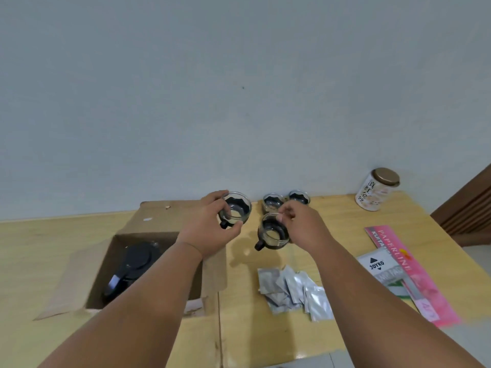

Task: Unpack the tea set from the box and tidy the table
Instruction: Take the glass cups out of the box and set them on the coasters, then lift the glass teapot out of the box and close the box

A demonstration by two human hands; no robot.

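Each hand grips one glass cup: left hand [210,227] wraps left cup [235,210]; right hand [300,224] pinches right cup [273,232] by its rim. Light, slippery, fragile, probably; handles are safer.

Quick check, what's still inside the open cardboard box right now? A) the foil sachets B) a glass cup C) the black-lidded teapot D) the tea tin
C: the teapot with its black lid lies inside the cardboard box; the four glass cups are all out, one in the left hand, one in the right hand, two by the wall.
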